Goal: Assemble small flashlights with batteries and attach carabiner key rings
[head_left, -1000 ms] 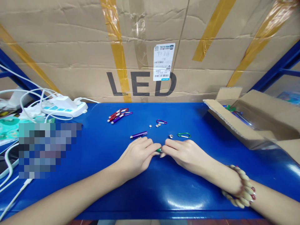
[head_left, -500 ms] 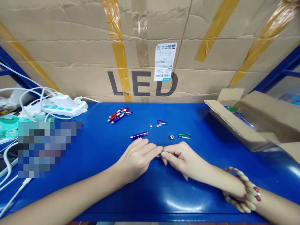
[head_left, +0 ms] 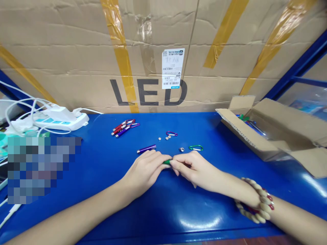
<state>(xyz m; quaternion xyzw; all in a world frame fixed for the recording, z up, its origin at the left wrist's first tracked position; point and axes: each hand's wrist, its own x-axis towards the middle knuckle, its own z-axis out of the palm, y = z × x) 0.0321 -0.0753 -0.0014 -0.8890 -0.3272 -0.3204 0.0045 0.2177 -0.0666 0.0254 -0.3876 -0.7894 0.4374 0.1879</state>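
Between my two hands is a green mini flashlight [head_left: 167, 162], of which only a short stretch of the tube shows. My left hand [head_left: 145, 168] has its fingers wrapped round the left part. At the right end, the thumb and forefinger of my right hand [head_left: 192, 168] pinch it, hiding that tip. A purple mini flashlight [head_left: 146, 149] lies just beyond my left fingers. Past my right fingers rest a small silver metal cap [head_left: 181, 149] and a green carabiner [head_left: 196, 148]. Farther back are several button cells [head_left: 167, 138] and a purple carabiner [head_left: 171, 133].
Red and purple flashlights [head_left: 124, 128] with clips lie at the back left. An open cardboard box [head_left: 240, 132] with items inside stands on the right. A white power strip [head_left: 74, 121] and cables fill the left side. A large carton [head_left: 92, 68] rises behind the blue table [head_left: 158, 211].
The view has shifted a little to the right. More of the green tube now shows between my hands, as my left fingers have moved along it. Both hands keep hold of it.
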